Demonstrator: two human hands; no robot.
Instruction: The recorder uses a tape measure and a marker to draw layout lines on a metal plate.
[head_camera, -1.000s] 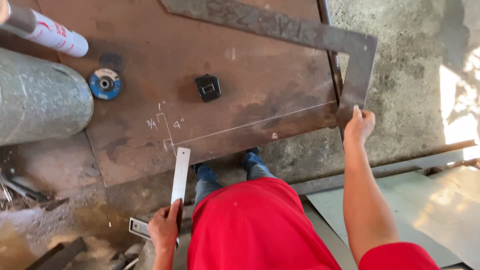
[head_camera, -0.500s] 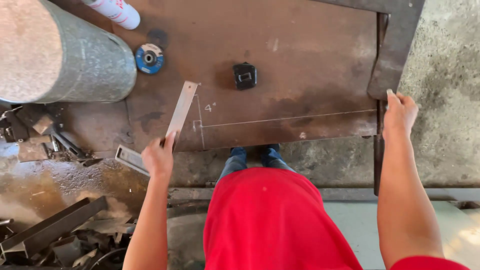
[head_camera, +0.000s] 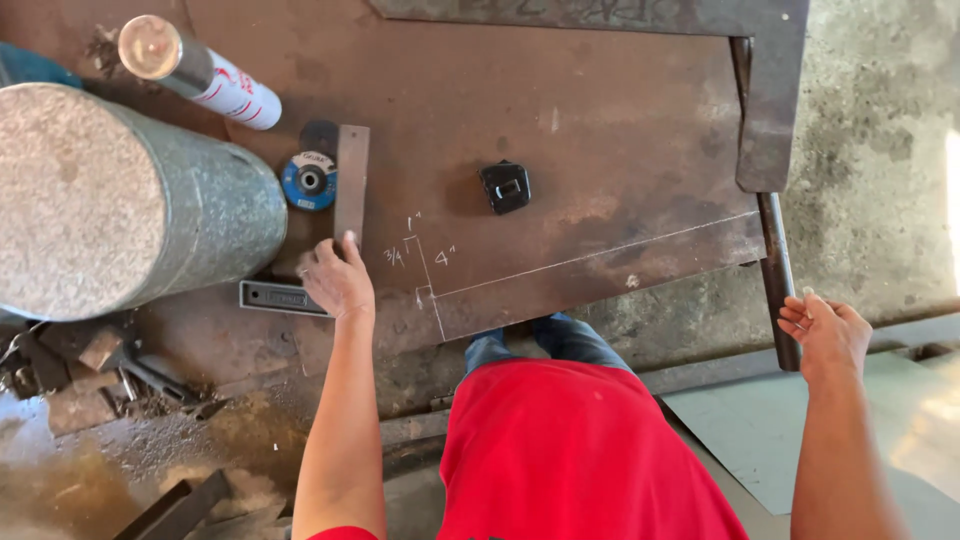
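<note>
The left hand (head_camera: 338, 282) presses curled fingers onto a flat grey steel strip (head_camera: 351, 184) lying on the rusty brown plate surface (head_camera: 600, 130); the right hand (head_camera: 826, 335) loosely cups a dark round bar (head_camera: 778, 270) at the right edge.

A flat metal strip (head_camera: 351, 180), narrow, grey and dull, lies on the rusty brown steel plate (head_camera: 600, 130), running away from the person, its near end under the fingertips of the left hand (head_camera: 338, 282). Its far end sits just beside a blue grinding disc (head_camera: 308, 181). To the right of its near end are white chalk marks and a long chalk line across the plate. A dark round steel bar (head_camera: 779, 272) (only its lower part shows) lies along the plate's right edge, emerging from under a flat metal frame and reaching past the plate's near edge; the right hand (head_camera: 828, 335) touches its near end with loosely curled fingers
</note>
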